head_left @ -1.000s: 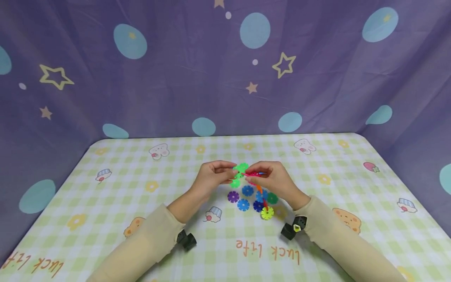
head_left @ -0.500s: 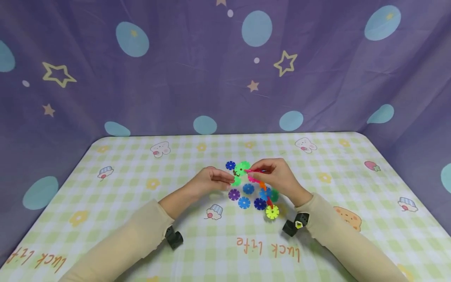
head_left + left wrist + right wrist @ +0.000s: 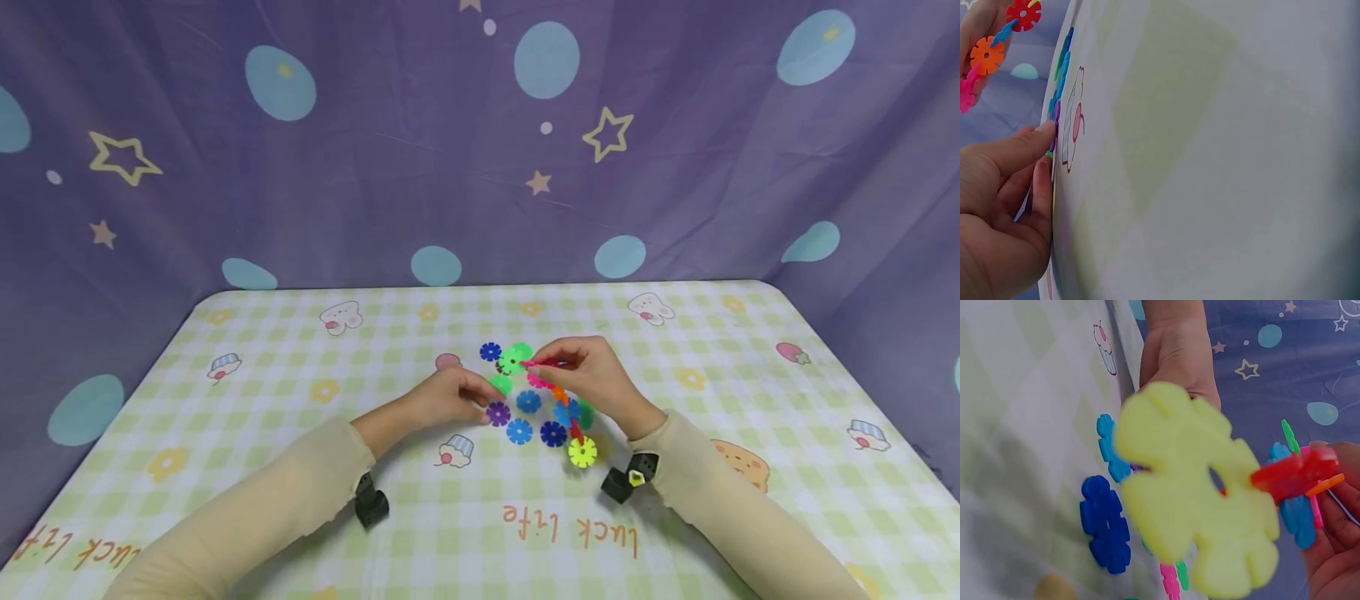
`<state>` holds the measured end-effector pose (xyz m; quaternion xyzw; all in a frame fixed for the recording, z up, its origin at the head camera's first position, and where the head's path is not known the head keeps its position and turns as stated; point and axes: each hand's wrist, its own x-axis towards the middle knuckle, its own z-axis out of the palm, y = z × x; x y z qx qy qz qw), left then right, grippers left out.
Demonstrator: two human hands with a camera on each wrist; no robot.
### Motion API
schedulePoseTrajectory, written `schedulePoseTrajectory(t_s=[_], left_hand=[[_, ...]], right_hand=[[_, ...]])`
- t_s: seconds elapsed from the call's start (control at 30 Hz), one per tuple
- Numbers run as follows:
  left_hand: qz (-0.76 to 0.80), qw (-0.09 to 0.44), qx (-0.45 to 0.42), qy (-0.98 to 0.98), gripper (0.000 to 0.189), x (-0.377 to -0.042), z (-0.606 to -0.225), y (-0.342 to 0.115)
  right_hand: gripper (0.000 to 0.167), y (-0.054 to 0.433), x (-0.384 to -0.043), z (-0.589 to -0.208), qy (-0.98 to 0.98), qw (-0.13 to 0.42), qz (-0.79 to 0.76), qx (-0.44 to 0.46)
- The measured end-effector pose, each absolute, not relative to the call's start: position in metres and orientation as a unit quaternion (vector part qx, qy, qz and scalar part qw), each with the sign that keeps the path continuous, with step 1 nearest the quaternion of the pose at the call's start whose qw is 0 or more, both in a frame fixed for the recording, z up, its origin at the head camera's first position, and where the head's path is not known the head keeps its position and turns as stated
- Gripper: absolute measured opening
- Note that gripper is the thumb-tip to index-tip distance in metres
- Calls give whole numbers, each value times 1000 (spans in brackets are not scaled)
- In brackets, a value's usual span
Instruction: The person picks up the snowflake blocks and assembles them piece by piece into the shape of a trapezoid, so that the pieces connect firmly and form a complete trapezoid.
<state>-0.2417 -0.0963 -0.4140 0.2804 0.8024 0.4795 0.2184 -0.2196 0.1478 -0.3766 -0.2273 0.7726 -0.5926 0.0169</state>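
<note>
A person's right hand (image 3: 588, 373) pinches a chain (image 3: 561, 396) of joined flower-shaped discs, its yellow end (image 3: 578, 456) at 6 o'clock from that hand. The left hand (image 3: 447, 396), at 9 o'clock from the right, has its thumb against a purple disc (image 3: 493, 417); I cannot tell whether it grips it. Around the purple disc, 2 light blue discs (image 3: 523, 406) lie at 2 and 4 o'clock on a checked tablecloth (image 3: 420, 521).

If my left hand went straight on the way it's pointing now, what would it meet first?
Most likely the purple disc: it lies right in front of the left hand, perhaps touching it; the pictures don't settle the exact contact.
</note>
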Motion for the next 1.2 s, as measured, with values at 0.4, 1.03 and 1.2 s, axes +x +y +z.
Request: schedulePoseTrajectory(t_s=[0.4, 1.03, 1.2], left_hand=[[462, 226, 294, 806, 31, -241, -411, -96], [497, 208, 253, 804, 15, -241, -410, -111], [511, 185, 213, 812, 12, -239, -404, -113]], right_hand=[[12, 148, -220, -378, 774, 23, -593, -221], [14, 148, -219, -379, 770, 35, -599, -217], [14, 148, -220, -379, 769, 39, -602, -211]])
